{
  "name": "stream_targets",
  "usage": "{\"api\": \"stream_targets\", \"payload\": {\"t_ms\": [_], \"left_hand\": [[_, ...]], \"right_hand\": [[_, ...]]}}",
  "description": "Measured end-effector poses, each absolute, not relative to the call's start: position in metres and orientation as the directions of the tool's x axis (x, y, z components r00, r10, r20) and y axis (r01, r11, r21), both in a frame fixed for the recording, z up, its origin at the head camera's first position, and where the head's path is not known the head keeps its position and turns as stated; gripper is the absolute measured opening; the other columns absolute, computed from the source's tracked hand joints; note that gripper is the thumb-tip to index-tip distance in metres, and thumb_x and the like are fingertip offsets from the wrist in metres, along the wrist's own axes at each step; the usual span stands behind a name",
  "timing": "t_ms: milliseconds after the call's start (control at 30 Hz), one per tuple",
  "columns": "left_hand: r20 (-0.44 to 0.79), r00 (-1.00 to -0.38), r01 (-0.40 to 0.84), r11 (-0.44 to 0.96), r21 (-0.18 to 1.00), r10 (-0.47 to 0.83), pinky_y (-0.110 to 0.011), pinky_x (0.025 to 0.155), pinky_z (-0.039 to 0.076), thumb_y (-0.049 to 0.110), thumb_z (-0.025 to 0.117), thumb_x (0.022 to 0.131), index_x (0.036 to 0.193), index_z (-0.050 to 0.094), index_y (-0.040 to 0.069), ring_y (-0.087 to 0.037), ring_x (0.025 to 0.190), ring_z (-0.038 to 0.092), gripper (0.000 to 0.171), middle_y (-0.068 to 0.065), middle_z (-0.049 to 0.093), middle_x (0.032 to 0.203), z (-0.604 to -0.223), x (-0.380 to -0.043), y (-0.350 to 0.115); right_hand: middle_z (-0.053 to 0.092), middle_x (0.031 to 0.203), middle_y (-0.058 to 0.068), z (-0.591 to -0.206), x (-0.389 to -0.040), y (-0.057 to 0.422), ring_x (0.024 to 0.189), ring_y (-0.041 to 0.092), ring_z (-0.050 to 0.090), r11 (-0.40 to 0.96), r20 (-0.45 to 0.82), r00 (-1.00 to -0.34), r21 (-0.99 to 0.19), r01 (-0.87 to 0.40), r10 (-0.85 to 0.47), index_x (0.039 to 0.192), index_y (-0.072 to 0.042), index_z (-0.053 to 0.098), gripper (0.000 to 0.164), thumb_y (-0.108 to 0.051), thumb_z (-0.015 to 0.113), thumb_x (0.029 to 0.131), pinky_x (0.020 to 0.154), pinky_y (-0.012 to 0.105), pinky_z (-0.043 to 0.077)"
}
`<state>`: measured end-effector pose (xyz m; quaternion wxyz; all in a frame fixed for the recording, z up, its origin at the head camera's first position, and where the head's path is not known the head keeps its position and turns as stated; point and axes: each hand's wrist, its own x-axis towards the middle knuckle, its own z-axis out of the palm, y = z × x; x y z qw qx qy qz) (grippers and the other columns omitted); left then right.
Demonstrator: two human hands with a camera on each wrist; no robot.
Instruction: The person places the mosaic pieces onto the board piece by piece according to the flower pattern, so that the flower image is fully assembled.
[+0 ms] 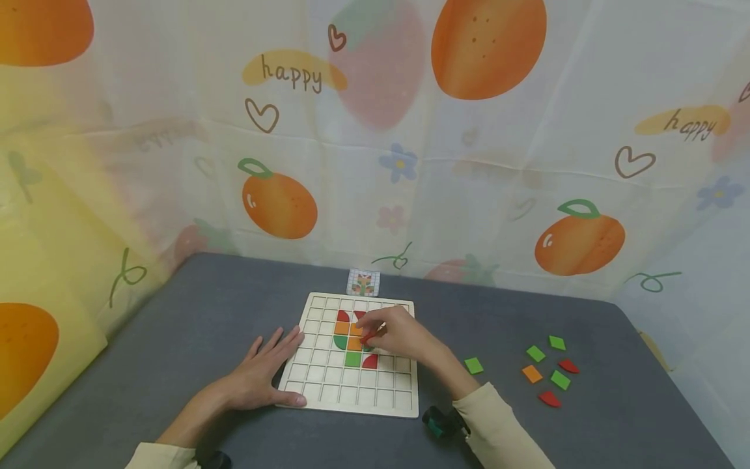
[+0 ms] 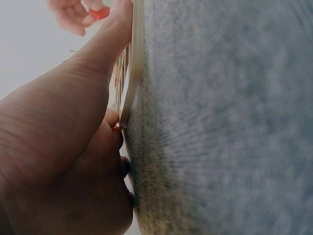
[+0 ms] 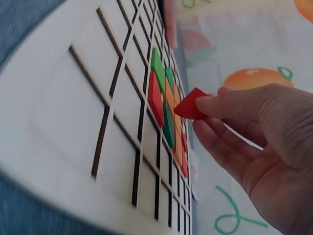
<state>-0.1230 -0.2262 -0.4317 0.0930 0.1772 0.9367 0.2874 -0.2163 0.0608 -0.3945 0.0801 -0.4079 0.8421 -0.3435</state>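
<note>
A pale square grid board (image 1: 313, 393) lies on the dark table. Red, orange and green tiles fill several of its cells, among them a green square (image 1: 353, 359) and a red rounded piece (image 1: 370, 361) nearest the person. My right hand (image 1: 400, 333) pinches a red quarter-round tile (image 3: 188, 105) between thumb and fingers, held over the tiled cells; the right wrist view shows it above the grid. At the board's left side my left hand (image 1: 258, 372) lies with fingers spread, thumb on the near-left corner and fingertips at the left edge.
A small pattern card (image 1: 363, 283) lies just behind the board. Loose tiles are spread right of my right forearm: a green square (image 1: 473, 365), an orange square (image 1: 532, 373), a red piece (image 1: 549, 398) and others. A fruit-printed cloth (image 1: 457, 195) hangs behind the table.
</note>
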Motion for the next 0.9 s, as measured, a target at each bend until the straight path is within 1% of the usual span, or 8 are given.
{"api": "stream_targets", "payload": {"t_ms": [100,267,400,500,733,900], "left_hand": [[-0.073,-0.92,0.278,0.771,0.573,0.386,-0.066,0.111,-0.003,0.062,0.077,0.072,0.155,0.023,0.003,-0.047,0.147,0.004,0.115,-0.018,0.016,0.162,-0.431,-0.123,-0.226],[-0.075,-0.919,0.278,0.771,0.574,0.387,-0.066,0.11,-0.003,0.061,0.077,0.072,0.155,0.023,0.003,-0.047,0.147,0.005,0.115,-0.017,0.016,0.162,-0.432,-0.124,-0.226],[-0.077,-0.92,0.275,0.774,0.57,0.384,-0.066,0.111,-0.003,0.062,0.077,0.072,0.155,0.023,0.004,-0.047,0.147,0.004,0.115,-0.017,0.016,0.162,-0.432,-0.124,-0.227],[-0.079,-0.922,0.27,0.777,0.568,0.378,-0.066,0.111,-0.003,0.062,0.077,0.072,0.155,0.023,0.003,-0.047,0.147,0.004,0.115,-0.017,0.016,0.162,-0.432,-0.124,-0.227],[-0.066,-0.922,0.284,0.781,0.557,0.382,-0.067,0.11,-0.003,0.064,0.076,0.071,0.155,0.024,0.004,-0.047,0.146,0.005,0.115,-0.017,0.017,0.162,-0.433,-0.124,-0.227],[-0.069,-0.922,0.28,0.779,0.561,0.381,-0.066,0.111,-0.003,0.063,0.077,0.071,0.155,0.024,0.003,-0.047,0.147,0.005,0.115,-0.017,0.017,0.162,-0.433,-0.123,-0.227]], "right_hand": [[0.073,0.09,0.002,-0.394,-0.214,0.054,0.085,0.012,0.066,0.426,0.127,-0.65,-0.66,-0.619,-0.749,0.115,-0.001,0.071,0.03,0.001,0.073,0.085,0.078,0.025,0.054],[0.074,0.093,0.004,-0.395,-0.212,0.044,0.085,0.011,0.068,0.388,0.123,-0.62,-0.681,-0.621,-0.775,0.113,0.001,0.07,0.025,0.0,0.07,0.088,0.077,0.021,0.053],[0.074,0.095,0.005,-0.395,-0.209,0.036,0.085,0.01,0.069,0.388,0.096,-0.613,-0.695,-0.605,-0.784,0.113,0.0,0.071,0.023,0.0,0.069,0.09,0.076,0.019,0.053],[0.074,0.096,0.004,-0.394,-0.207,0.029,0.085,0.008,0.068,0.393,0.083,-0.612,-0.698,-0.599,-0.787,0.114,-0.001,0.071,0.025,-0.001,0.069,0.089,0.076,0.018,0.052],[0.073,0.091,0.003,-0.395,-0.205,0.016,0.079,0.003,0.066,0.41,0.079,-0.611,-0.672,-0.616,-0.787,0.114,-0.002,0.071,0.025,-0.003,0.071,0.088,0.072,0.016,0.051],[0.073,0.088,-0.003,-0.402,-0.203,0.011,0.078,0.001,0.065,0.403,0.104,-0.606,-0.656,-0.638,-0.789,0.112,-0.003,0.072,0.026,-0.001,0.073,0.086,0.073,0.015,0.051]]}}
